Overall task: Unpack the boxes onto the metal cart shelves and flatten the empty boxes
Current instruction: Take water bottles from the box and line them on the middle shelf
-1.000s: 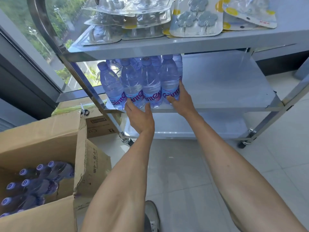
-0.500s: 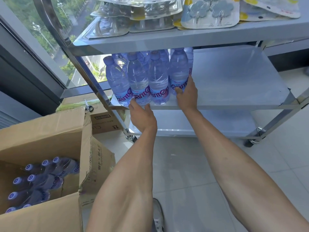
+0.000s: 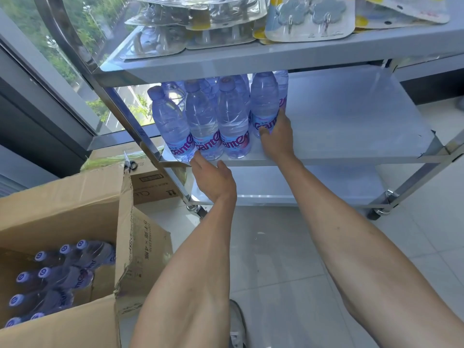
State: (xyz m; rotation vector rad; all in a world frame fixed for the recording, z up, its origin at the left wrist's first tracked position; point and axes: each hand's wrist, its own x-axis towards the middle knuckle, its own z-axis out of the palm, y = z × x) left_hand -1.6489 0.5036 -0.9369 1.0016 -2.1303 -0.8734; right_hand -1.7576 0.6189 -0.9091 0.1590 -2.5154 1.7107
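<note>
A shrink-wrapped pack of water bottles [image 3: 218, 121] stands on the left end of the metal cart's middle shelf [image 3: 351, 136]. My right hand [image 3: 277, 136] lies against the pack's right side, thumb on the front of the rightmost bottle. My left hand [image 3: 213, 178] hovers just below the shelf's front edge, fingers apart, fingertips near the base of the front-left bottles. An open cardboard box [image 3: 65, 214] at the lower left holds several more bottles [image 3: 60, 275] lying on their sides.
The top shelf [image 3: 251, 59] carries blister packs of hooks [image 3: 308, 16]. The bottom shelf [image 3: 313, 187] is bare metal. A smaller closed carton [image 3: 153, 182] sits behind the open box. A window runs along the left. Tiled floor and my shoe [image 3: 237, 322] lie below.
My left hand has dropped off the front of the pack to below the shelf edge. My right hand stays on the pack's right side. The pack sits slightly deeper on the shelf.
</note>
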